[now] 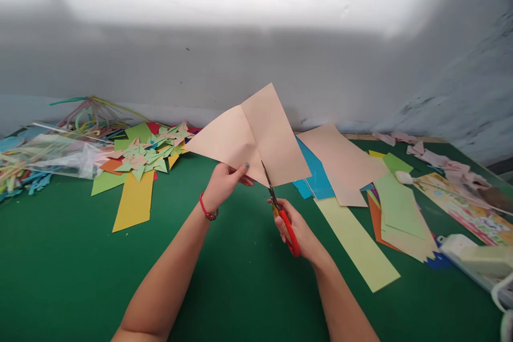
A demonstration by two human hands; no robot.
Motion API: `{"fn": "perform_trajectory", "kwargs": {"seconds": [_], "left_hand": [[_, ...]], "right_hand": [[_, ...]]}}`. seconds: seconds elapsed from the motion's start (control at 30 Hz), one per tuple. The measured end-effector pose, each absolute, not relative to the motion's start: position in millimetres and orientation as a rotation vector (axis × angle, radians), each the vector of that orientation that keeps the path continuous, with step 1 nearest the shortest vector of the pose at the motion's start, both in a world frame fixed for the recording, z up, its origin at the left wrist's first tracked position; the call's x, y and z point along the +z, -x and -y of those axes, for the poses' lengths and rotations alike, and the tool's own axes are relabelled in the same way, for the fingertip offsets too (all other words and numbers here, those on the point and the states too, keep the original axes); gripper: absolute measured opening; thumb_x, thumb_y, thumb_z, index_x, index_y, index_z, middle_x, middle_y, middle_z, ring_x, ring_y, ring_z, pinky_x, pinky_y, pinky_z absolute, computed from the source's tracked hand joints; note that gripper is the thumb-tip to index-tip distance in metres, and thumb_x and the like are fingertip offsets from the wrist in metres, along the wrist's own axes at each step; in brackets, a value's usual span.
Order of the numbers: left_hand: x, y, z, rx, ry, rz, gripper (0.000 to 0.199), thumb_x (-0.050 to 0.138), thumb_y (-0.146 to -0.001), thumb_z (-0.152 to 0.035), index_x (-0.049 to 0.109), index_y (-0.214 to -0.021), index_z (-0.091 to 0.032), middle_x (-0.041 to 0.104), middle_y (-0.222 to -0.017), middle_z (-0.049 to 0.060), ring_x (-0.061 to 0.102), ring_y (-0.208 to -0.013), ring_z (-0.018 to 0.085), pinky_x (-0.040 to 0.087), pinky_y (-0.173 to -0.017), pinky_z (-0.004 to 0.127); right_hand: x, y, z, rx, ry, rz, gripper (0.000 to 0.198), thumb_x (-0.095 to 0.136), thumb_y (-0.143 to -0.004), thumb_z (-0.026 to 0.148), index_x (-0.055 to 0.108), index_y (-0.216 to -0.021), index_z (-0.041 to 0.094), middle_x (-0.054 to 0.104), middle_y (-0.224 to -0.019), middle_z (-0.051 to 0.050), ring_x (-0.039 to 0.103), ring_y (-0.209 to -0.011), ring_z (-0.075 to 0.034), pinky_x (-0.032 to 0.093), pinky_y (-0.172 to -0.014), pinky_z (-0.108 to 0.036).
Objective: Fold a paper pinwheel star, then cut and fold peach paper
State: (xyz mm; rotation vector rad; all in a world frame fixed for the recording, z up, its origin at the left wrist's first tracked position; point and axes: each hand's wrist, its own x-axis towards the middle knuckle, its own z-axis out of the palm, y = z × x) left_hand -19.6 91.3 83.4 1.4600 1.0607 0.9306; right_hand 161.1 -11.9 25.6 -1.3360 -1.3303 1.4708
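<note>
A peach sheet of paper [276,133] with a crease down its middle is raised above the green table. My left hand [228,181] is closed on its lower left edge, thumb on top and fingers underneath. In my right hand [294,224] is a pair of scissors [287,227] with red handles, my fingers through the loops. The dark blades point up and away from me, at the sheet's lower edge close to the crease. Part of the blades overlaps the paper. A red bracelet [208,209] circles my left wrist.
Folded paper stars [148,152] lie at the left over a yellow strip [134,200], beside plastic-bagged strips [60,163]. On the right are more peach paper [344,160], blue sheets [316,168], a pale yellow strip [360,246], green paper [401,206] and a white power strip [473,256]. A wall [240,59] stands behind.
</note>
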Motion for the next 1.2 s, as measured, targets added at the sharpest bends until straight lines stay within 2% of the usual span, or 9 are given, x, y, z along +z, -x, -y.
{"fn": "perform_trajectory", "kwargs": {"seconds": [0.23,0.5,0.6,0.73,0.87,1.03,1.2], "left_hand": [[90.5,19.3,-86.4,0.882,-1.544,-1.112,0.04,0.053,-0.082,-0.038,0.066,-0.055,-0.011,0.068,-0.058,0.01,0.066,-0.059,0.018,0.05,-0.066,0.025],[87.0,11.4,-79.2,0.886,-1.562,-1.106,0.033,0.054,-0.082,-0.036,0.065,-0.061,-0.013,0.068,-0.059,0.007,0.066,-0.06,0.019,0.049,-0.064,0.024],[84.6,8.8,-76.6,0.865,-1.605,-1.069,0.033,0.052,-0.083,-0.035,0.065,-0.06,-0.014,0.069,-0.06,0.007,0.066,-0.061,0.019,0.05,-0.065,0.024],[83.0,5.6,-75.0,0.847,-1.602,-1.01,0.032,0.052,-0.083,-0.034,0.065,-0.062,-0.014,0.068,-0.06,0.007,0.066,-0.06,0.018,0.05,-0.064,0.024],[82.8,4.4,-74.7,0.866,-1.568,-0.985,0.028,0.053,-0.082,-0.033,0.064,-0.066,-0.013,0.068,-0.059,0.006,0.065,-0.058,0.017,0.051,-0.061,0.024],[85.2,6.9,-74.6,0.833,-1.606,-1.038,0.032,0.052,-0.082,-0.036,0.065,-0.063,-0.014,0.068,-0.059,0.007,0.066,-0.06,0.019,0.05,-0.064,0.025],[87.0,6.6,-73.4,0.839,-1.578,-1.029,0.032,0.053,-0.081,-0.037,0.065,-0.063,-0.015,0.068,-0.059,0.006,0.066,-0.06,0.019,0.049,-0.064,0.025]], "right_hand": [[25.8,-160.6,12.6,1.365,1.218,1.457,0.047,0.04,-0.086,0.055,0.041,-0.118,0.021,0.05,-0.093,-0.005,0.039,-0.06,-0.01,0.037,-0.053,-0.024],[20.8,-162.0,9.5,1.248,1.24,1.512,0.047,0.039,-0.086,0.056,0.043,-0.118,0.022,0.05,-0.094,-0.006,0.046,-0.071,-0.014,0.041,-0.059,-0.026],[20.3,-163.6,9.5,1.202,1.242,1.556,0.043,0.036,-0.087,0.056,0.046,-0.112,0.023,0.051,-0.099,-0.007,0.049,-0.083,-0.017,0.043,-0.067,-0.028],[21.0,-164.2,9.9,1.224,1.225,1.56,0.043,0.033,-0.089,0.054,0.044,-0.117,0.024,0.05,-0.11,-0.008,0.049,-0.095,-0.02,0.043,-0.076,-0.032],[17.6,-163.8,9.0,1.231,1.221,1.524,0.044,0.033,-0.088,0.055,0.047,-0.113,0.021,0.052,-0.106,-0.009,0.052,-0.089,-0.019,0.044,-0.074,-0.033],[17.3,-159.9,7.9,1.267,1.258,1.458,0.047,0.035,-0.085,0.059,0.052,-0.098,0.017,0.057,-0.087,-0.007,0.054,-0.069,-0.016,0.044,-0.059,-0.029],[24.0,-151.0,9.0,1.225,1.243,1.359,0.058,0.035,-0.081,0.065,0.05,-0.111,0.017,0.058,-0.087,-0.007,0.054,-0.061,-0.014,0.044,-0.052,-0.027]]}}
